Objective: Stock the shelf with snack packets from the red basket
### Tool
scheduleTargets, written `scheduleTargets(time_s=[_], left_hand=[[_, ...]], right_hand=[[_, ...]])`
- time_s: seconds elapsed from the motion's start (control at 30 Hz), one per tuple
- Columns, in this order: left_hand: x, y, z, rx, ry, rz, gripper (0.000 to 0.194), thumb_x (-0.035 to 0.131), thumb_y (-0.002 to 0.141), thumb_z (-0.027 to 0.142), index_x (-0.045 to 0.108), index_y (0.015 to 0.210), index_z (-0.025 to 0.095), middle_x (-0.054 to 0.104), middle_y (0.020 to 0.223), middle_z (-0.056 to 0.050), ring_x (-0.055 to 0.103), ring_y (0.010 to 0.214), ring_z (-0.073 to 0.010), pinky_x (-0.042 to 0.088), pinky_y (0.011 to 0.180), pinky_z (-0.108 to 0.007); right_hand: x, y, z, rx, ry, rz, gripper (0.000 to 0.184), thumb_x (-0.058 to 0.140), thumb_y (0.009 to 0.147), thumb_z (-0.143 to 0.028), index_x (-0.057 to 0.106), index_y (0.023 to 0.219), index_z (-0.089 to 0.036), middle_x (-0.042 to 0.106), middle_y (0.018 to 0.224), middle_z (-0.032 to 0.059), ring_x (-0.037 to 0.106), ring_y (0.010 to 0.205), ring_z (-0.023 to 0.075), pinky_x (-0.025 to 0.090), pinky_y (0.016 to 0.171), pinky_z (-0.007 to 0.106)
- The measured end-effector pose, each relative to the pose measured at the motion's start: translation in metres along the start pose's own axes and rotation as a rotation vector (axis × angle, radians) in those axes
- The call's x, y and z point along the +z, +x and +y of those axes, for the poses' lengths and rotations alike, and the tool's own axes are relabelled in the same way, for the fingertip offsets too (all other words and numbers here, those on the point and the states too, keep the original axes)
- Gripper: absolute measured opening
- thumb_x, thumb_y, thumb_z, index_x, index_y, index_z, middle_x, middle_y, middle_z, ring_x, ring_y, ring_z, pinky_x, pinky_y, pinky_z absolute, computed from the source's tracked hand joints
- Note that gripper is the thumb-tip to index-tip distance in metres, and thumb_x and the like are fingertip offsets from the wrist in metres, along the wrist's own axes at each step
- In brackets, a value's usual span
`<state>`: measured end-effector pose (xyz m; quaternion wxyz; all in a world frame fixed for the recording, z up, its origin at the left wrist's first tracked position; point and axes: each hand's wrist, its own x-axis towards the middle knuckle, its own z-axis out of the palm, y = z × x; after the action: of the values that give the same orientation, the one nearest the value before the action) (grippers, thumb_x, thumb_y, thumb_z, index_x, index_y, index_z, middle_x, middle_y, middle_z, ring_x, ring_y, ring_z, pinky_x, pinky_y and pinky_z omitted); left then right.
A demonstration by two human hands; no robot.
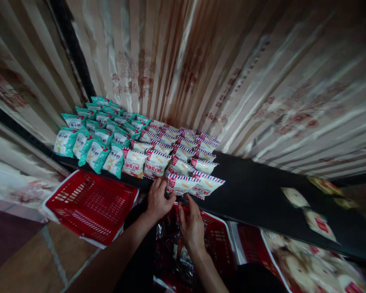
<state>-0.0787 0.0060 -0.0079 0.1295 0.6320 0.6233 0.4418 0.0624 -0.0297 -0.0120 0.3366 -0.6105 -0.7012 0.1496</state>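
Note:
On the black shelf stand rows of small snack packets. My left hand has its fingers curled at the lower left corner of a white snack packet with a red-and-blue striped top edge. Just below that packet is my right hand, its thumb and index finger apart and the fingertip close to the packet's bottom edge. Beside it on the right stands a matching white packet. Teal packets fill the left part of the display, with white ones upright next to them.
Below the shelf are a red basket on the left, another red basket with dark wrapped items under my hands, and a third holding pale packets. Several loose packets lie at the shelf's right. A pleated curtain hangs behind.

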Motion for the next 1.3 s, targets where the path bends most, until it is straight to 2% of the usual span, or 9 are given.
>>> scheduleTargets(time_s=[0.23, 0.33, 0.47, 0.6, 0.77, 0.93, 1.03, 1.17, 1.3], left_hand=[[-0.008, 0.007, -0.007, -0.038, -0.059, -0.098, 0.019, 0.053, 0.075, 0.025, 0.054, 0.092, 0.017, 0.054, 0.092, -0.008, 0.054, 0.094, -0.0229, 0.049, 0.085, -0.039], [-0.008, 0.008, -0.01, -0.054, -0.128, -0.132, 0.03, 0.053, 0.076, 0.025, 0.054, 0.105, 0.015, 0.057, 0.093, -0.007, 0.057, 0.088, -0.0198, 0.051, 0.079, -0.035], [-0.006, 0.007, -0.01, -0.094, -0.178, -0.113, 0.036, 0.054, 0.077, 0.026, 0.053, 0.112, 0.017, 0.06, 0.096, -0.007, 0.058, 0.078, -0.0155, 0.052, 0.074, -0.031], [-0.005, 0.004, -0.014, -0.11, -0.212, -0.132, 0.038, 0.055, 0.077, 0.025, 0.053, 0.114, 0.017, 0.062, 0.099, -0.007, 0.059, 0.074, -0.0137, 0.053, 0.078, -0.031], [-0.014, 0.004, -0.02, -0.054, -0.271, -0.178, 0.04, 0.052, 0.078, 0.019, 0.052, 0.118, 0.019, 0.061, 0.112, -0.008, 0.062, 0.075, -0.0121, 0.054, 0.074, -0.028], [-0.041, 0.022, -0.015, 0.168, 0.085, 0.064, 0.024, 0.046, 0.083, 0.015, 0.061, 0.102, 0.018, 0.062, 0.107, -0.009, 0.055, 0.106, -0.0204, 0.046, 0.095, -0.039], [-0.053, 0.039, -0.013, 0.243, 0.24, 0.153, 0.024, 0.045, 0.086, 0.016, 0.06, 0.105, 0.017, 0.059, 0.116, -0.011, 0.044, 0.122, -0.0236, 0.037, 0.104, -0.044], [-0.054, 0.061, -0.012, 0.334, 0.369, 0.088, 0.039, 0.047, 0.087, 0.027, 0.049, 0.124, 0.015, 0.047, 0.135, -0.013, 0.026, 0.136, -0.029, 0.029, 0.108, -0.049], [-0.048, 0.075, -0.013, 0.366, 0.471, -0.008, 0.053, 0.051, 0.084, 0.031, 0.039, 0.133, 0.014, 0.042, 0.14, -0.014, 0.019, 0.138, -0.0317, 0.022, 0.11, -0.052]], right_hand=[[0.001, 0.015, -0.01, 0.156, 0.111, -0.01, 0.056, 0.047, 0.084, -0.041, 0.043, 0.13, -0.009, 0.063, 0.11, 0.0186, 0.065, 0.081, 0.0228, 0.052, 0.077, 0.039], [0.002, 0.02, -0.014, 0.253, 0.109, 0.007, 0.065, 0.052, 0.079, -0.048, 0.044, 0.129, -0.007, 0.066, 0.102, 0.0177, 0.065, 0.078, 0.0245, 0.051, 0.074, 0.039], [0.008, 0.023, -0.016, 0.334, 0.136, 0.032, 0.073, 0.054, 0.075, -0.054, 0.039, 0.132, -0.01, 0.063, 0.113, 0.0186, 0.066, 0.073, 0.0232, 0.05, 0.067, 0.036], [0.016, 0.023, -0.014, 0.366, 0.082, 0.075, 0.069, 0.053, 0.075, -0.056, 0.043, 0.127, -0.013, 0.066, 0.105, 0.016, 0.066, 0.071, 0.0236, 0.048, 0.063, 0.034], [0.019, 0.024, -0.009, 0.264, -0.04, 0.109, 0.054, 0.049, 0.078, -0.058, 0.055, 0.106, -0.012, 0.066, 0.096, 0.0156, 0.063, 0.078, 0.0254, 0.046, 0.067, 0.035], [0.015, 0.03, -0.011, 0.185, -0.074, 0.132, 0.041, 0.046, 0.082, -0.056, 0.054, 0.092, -0.017, 0.061, 0.08, 0.0074, 0.058, 0.073, 0.0223, 0.044, 0.063, 0.032], [0.015, 0.033, -0.013, 0.158, -0.087, 0.157, 0.041, 0.045, 0.083, -0.055, 0.053, 0.094, -0.017, 0.06, 0.083, 0.0073, 0.058, 0.076, 0.0229, 0.044, 0.063, 0.031], [0.018, 0.035, -0.014, 0.13, -0.083, 0.184, 0.04, 0.043, 0.084, -0.054, 0.052, 0.097, -0.018, 0.06, 0.088, 0.0082, 0.058, 0.081, 0.023, 0.044, 0.064, 0.031], [0.022, 0.035, -0.013, 0.139, -0.071, 0.185, 0.037, 0.042, 0.085, -0.054, 0.051, 0.092, -0.018, 0.059, 0.083, 0.0067, 0.057, 0.076, 0.0215, 0.042, 0.06, 0.03]])
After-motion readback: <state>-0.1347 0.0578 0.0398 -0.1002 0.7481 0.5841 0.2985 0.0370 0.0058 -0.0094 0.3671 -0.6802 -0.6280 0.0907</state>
